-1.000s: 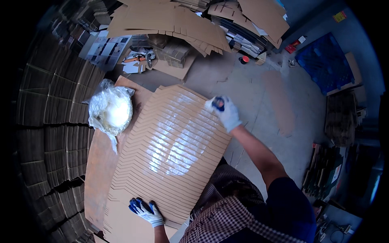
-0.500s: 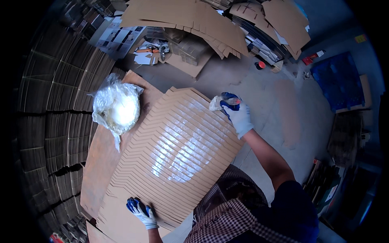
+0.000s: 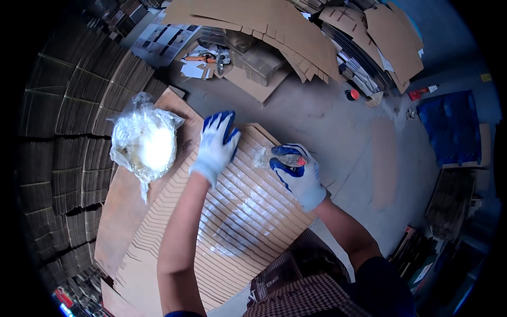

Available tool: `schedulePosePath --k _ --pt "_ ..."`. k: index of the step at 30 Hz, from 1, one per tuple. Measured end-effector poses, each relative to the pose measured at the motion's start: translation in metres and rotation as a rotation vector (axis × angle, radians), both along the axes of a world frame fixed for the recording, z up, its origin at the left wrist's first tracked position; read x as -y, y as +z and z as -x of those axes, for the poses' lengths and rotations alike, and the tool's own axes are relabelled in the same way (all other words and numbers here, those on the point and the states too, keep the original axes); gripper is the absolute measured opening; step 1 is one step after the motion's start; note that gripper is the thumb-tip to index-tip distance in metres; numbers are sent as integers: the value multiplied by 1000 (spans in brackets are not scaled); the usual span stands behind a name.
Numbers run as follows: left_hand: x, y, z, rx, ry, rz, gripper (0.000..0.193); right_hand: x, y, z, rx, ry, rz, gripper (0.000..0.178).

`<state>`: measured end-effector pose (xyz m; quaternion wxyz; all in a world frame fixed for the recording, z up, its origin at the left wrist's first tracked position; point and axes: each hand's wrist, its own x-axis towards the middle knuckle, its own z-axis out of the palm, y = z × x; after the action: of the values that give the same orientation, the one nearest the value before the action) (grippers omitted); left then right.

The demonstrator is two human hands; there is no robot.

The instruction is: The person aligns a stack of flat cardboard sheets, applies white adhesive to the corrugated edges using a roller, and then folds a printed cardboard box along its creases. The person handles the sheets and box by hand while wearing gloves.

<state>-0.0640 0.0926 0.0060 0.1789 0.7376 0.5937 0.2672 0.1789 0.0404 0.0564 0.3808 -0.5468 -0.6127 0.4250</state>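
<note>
Fanned cardboard sheets [image 3: 227, 274] lie overlapped like steps on a wooden board, with a wet, shiny white coating across their middle strips. My right hand [image 3: 303, 177], in a white glove with blue fingers, grips a brush [image 3: 289, 159] with a red handle end. Its whitish bristles are over the far right part of the sheets. At the far left edge of the fan is my left hand [image 3: 215, 150], gloved alike, fingers stretched out and holding nothing I can see. A plastic-lined container [image 3: 127, 153] of bright white stuff stands left of the sheets.
Tall tied stacks of flat cardboard [image 3: 58, 132] line the left side. Beyond the board lie more cardboard sheets [image 3: 248, 16], a brown box [image 3: 259, 61] and a red-topped container [image 3: 351, 94] on the floor. A blue covered panel [image 3: 449, 127] leans at the right.
My left hand has moved from the near left end of the sheets to their far end. My right hand has brought the brush slightly left and nearer. The view has shifted a little.
</note>
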Motion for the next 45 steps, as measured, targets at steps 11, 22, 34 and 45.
schedulePosePath --k 11,22,34,45 --pt "-73 -37 8 -152 -63 526 32 -31 -38 39 97 196 -94 38" --pt "-59 -44 8 -139 -12 359 18 -59 -41 31 365 102 -194 35" --pt "-59 -42 3 -194 11 356 15 -67 -25 -14 488 171 -112 33" --pt "-59 -43 3 -164 34 372 11 -42 3 -60 412 209 191 31"
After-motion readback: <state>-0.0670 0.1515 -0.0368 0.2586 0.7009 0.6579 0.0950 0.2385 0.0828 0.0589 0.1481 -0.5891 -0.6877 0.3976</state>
